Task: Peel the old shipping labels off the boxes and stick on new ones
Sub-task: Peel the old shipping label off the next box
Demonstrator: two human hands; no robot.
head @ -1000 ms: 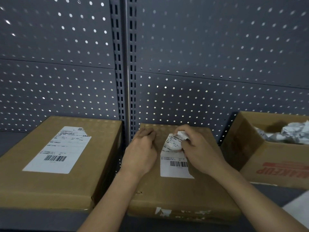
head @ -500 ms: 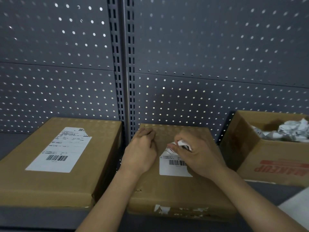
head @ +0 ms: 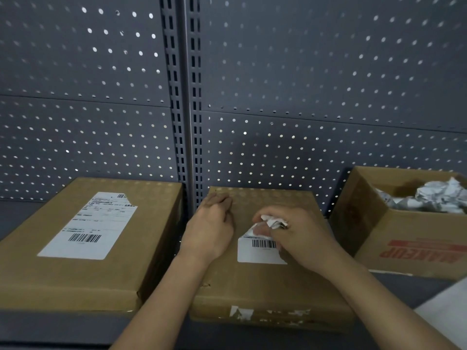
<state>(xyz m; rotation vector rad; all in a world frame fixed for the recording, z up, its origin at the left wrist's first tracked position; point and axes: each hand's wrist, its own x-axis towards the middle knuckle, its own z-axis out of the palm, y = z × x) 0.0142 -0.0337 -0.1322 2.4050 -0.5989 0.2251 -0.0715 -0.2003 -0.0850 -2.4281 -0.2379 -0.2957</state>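
Two closed cardboard boxes lie flat on a grey shelf. On the middle box (head: pixel 262 286) a white shipping label (head: pixel 260 251) is half peeled; its lower part with the barcode still sticks. My right hand (head: pixel 295 236) pinches the crumpled, peeled upper part of that label. My left hand (head: pixel 209 228) rests on the box's top left area with its fingers curled under, holding nothing. The left box (head: pixel 75 248) carries a full white label (head: pixel 88 226) with one torn top corner.
An open cardboard box (head: pixel 404 238) with red print stands at the right and holds crumpled white label scraps (head: pixel 434 195). Grey perforated panels (head: pixel 303 84) and a slotted upright (head: pixel 187 97) form the back wall. A white surface (head: pixel 447 314) shows at the bottom right corner.
My right hand has pulled the label further down toward me, so more is bunched in my fingers and less lies flat. My left hand has stayed in place.
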